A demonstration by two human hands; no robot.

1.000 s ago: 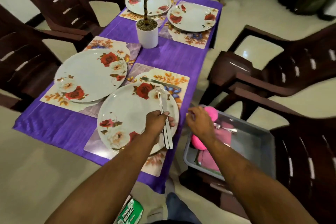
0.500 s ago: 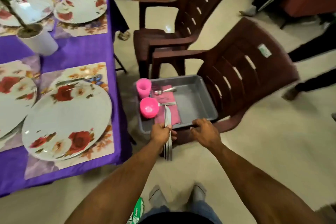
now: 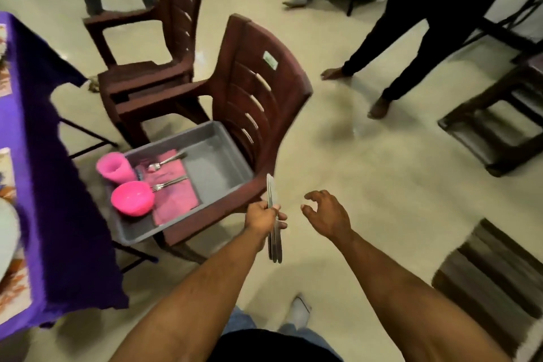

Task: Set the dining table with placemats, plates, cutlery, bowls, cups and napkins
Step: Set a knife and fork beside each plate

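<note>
Steel knives [image 3: 273, 223], a small bunch held blades up, stand nearly upright in the left hand [image 3: 262, 218], whose grip is clamped round their middles, out over the floor just right of the chair's front corner. The right hand [image 3: 328, 218] hangs beside it, apart from the knives, its grip loose with fingers bent and nothing in it. A grey tray [image 3: 211, 169] sits on the seat of a brown plastic chair [image 3: 258, 91]. Inside the tray lie a pink cup [image 3: 115, 168] at the far left corner, a pink bowl [image 3: 132, 198] just in front of it, and pink napkins [image 3: 173, 194] with two forks [image 3: 167, 160] resting on them. At the left edge stands the surface under a purple cloth [image 3: 53, 185], with a floral placemat [image 3: 13, 300] and the rim of a plate [image 3: 7, 232] showing. A second brown chair stands behind the first.
</note>
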